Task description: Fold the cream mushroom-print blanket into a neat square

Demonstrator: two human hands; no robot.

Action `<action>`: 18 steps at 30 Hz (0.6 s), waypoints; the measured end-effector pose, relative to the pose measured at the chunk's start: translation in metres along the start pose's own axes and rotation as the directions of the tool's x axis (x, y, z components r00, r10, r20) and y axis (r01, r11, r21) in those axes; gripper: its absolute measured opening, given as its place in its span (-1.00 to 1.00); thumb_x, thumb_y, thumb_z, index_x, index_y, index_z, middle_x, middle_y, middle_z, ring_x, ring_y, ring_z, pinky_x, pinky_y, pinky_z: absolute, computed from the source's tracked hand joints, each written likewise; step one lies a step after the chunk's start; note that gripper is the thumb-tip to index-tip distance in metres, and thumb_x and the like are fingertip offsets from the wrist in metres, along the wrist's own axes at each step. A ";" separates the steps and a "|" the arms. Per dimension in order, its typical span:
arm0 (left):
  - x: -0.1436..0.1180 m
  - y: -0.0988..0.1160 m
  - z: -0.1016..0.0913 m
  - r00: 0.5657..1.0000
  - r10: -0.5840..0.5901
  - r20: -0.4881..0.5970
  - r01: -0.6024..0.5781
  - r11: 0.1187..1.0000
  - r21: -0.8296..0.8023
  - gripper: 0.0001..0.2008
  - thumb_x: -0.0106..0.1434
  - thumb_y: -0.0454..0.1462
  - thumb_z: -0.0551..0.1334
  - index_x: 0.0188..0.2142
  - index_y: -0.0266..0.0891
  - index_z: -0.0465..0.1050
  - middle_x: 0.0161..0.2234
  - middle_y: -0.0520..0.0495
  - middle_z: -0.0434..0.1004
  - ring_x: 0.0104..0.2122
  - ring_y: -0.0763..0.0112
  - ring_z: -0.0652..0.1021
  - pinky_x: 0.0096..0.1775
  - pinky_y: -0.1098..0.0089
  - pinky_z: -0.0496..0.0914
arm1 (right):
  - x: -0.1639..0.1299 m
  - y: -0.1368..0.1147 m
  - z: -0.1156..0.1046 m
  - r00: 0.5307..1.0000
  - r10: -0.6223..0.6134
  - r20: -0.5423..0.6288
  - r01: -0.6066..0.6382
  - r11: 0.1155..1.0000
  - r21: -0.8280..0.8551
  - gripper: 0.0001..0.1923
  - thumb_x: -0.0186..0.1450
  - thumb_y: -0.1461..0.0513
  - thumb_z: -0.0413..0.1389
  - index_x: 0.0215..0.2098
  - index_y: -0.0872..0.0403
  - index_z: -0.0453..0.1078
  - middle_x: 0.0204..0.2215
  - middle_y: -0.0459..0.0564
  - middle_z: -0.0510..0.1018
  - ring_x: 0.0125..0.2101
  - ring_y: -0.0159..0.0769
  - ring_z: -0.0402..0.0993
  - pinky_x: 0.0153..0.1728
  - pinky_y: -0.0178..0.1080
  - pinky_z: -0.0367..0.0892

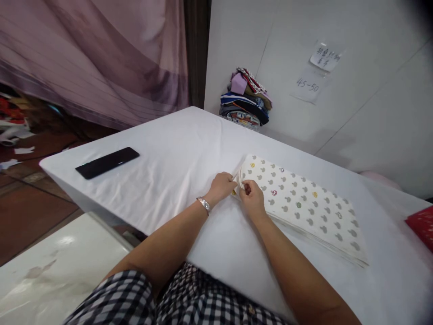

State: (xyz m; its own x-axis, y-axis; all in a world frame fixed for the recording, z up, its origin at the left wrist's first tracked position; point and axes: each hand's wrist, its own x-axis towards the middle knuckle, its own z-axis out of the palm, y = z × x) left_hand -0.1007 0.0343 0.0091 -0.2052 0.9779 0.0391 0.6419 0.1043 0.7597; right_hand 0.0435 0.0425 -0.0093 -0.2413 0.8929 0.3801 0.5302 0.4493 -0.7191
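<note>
A white cloth (304, 203) printed with grey and coloured motifs lies folded in layers, long and flat on the table. Both of my hands are at its left end. My left hand (221, 185) has its fingers closed on the cloth's edge at the near-left corner. Beside it, my right hand (252, 198) pinches the layered edge between thumb and curled fingers. The end of the cloth is slightly lifted between the two hands. My fingertips partly hide the layers there.
The table has a white cover (169, 158). A black phone-like slab (108, 162) lies at its left. Folded clothes (245, 97) are stacked at the far edge by the wall. Something red (421, 228) sits at the right edge. A glossy white surface (61, 266) stands at lower left.
</note>
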 end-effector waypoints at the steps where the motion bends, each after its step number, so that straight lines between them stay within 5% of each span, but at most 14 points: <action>1: -0.001 0.000 0.000 1.000 0.014 -0.026 -0.014 1.000 -0.011 -0.79 0.03 -0.31 0.16 -0.69 -0.25 0.24 -0.39 -0.04 0.44 -0.35 0.41 0.43 -0.34 0.44 0.26 | 0.000 -0.001 0.000 1.000 -0.002 0.013 0.002 1.000 -0.010 -0.80 0.13 0.22 0.00 -0.26 0.04 0.34 -0.44 -0.13 0.38 -0.48 -0.37 0.27 -0.36 -0.28 0.24; 5: -0.006 0.002 -0.002 0.997 0.015 -0.076 -0.017 0.999 -0.027 -0.86 0.04 -0.29 0.18 -0.62 -0.24 0.39 -0.33 -0.03 0.48 -0.30 0.39 0.44 -0.29 0.44 0.28 | 0.001 -0.003 -0.001 0.998 -0.003 0.062 0.006 0.998 -0.054 -0.82 0.12 0.22 0.01 -0.30 0.03 0.34 -0.45 -0.14 0.38 -0.48 -0.37 0.27 -0.36 -0.28 0.22; 10: -0.010 0.008 -0.008 0.990 -0.115 0.081 0.121 0.989 -0.086 -0.83 0.06 -0.25 0.14 -0.61 -0.23 0.39 -0.58 0.04 0.42 -0.54 0.48 0.38 -0.50 0.46 0.20 | 0.003 -0.002 0.000 0.996 0.031 0.089 -0.026 0.998 -0.057 -0.82 0.12 0.20 0.02 -0.30 0.02 0.34 -0.47 -0.15 0.39 -0.49 -0.37 0.27 -0.39 -0.28 0.20; 18: -0.009 0.011 -0.013 0.975 -0.123 0.187 0.160 0.968 -0.194 -0.81 0.04 -0.26 0.11 -0.64 -0.27 0.35 -0.61 -0.01 0.44 -0.56 0.46 0.43 -0.52 0.47 0.20 | 0.002 0.000 0.000 0.990 0.054 0.132 -0.053 0.999 -0.009 -0.84 0.12 0.17 0.05 -0.31 0.00 0.33 -0.49 -0.17 0.37 -0.51 -0.38 0.27 -0.40 -0.28 0.21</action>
State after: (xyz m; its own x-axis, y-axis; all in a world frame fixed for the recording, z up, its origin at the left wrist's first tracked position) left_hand -0.1017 0.0238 0.0255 -0.1407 0.9741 -0.1768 0.4448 0.2218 0.8677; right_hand 0.0426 0.0446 -0.0082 -0.3172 0.9118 0.2608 0.5497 0.4009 -0.7329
